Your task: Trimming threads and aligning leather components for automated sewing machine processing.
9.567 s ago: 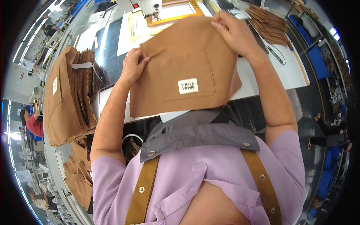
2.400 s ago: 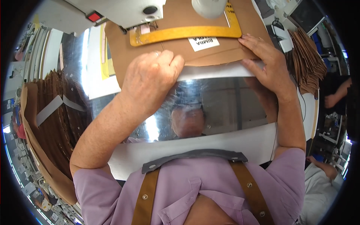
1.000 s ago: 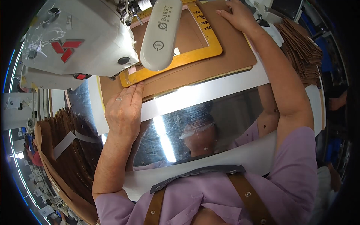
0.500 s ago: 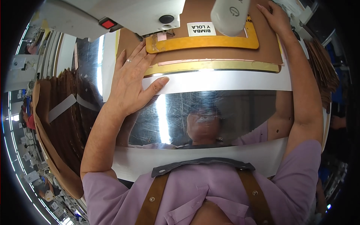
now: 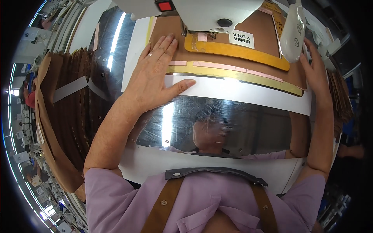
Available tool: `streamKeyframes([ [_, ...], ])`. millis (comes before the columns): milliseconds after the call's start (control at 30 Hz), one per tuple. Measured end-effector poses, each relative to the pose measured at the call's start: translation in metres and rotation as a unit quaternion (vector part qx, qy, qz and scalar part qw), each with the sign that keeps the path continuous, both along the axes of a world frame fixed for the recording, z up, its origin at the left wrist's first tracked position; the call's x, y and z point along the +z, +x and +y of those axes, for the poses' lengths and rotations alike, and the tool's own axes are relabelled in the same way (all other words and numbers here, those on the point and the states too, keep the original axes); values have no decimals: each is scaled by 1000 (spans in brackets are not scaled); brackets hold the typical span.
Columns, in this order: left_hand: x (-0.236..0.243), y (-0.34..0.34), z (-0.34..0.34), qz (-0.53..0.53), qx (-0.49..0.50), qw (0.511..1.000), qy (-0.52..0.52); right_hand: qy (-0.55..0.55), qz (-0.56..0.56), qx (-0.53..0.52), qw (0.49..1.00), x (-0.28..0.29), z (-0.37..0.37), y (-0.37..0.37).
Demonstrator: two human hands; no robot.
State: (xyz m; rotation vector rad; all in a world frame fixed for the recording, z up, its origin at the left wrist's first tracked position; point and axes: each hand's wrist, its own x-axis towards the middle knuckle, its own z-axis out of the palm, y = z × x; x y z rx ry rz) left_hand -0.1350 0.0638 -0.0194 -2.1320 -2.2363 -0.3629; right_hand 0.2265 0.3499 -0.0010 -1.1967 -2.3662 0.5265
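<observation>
A brown fabric panel with a white label lies under a white machine head. A yellow template frame rests on the panel, with pink and cream strips along the nearer edge. My left hand is open and flat on the panel left of the frame, thumb spread toward me over the white sheet. My right hand is open at the panel's right edge, its fingertips partly hidden beside an upright white oblong device.
A thick stack of brown pieces stands at my left, another at my right. A scratched steel plate spans the table in front of me. Co-workers appear at the far left, and a forearm at the right rim.
The panel, held up in both hands earlier, now lies under the machine and frame. My left fingers, bent earlier, are flattened. My right hand is lower along the right edge than a second ago.
</observation>
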Motion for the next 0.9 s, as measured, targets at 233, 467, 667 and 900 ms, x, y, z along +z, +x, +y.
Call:
streamKeyframes([
  [233,-1,3,5,79,11,997,13,98,-142,40,984,-23,-18,16],
  [467,-9,6,3,51,6,999,1,96,-171,52,979,-27,11,14],
  [667,4,3,-7,59,28,998,27,124,-92,41,987,-32,3,19],
  [900,8,-17,-44,38,17,999,32,104,-155,122,975,5,-76,18],
])
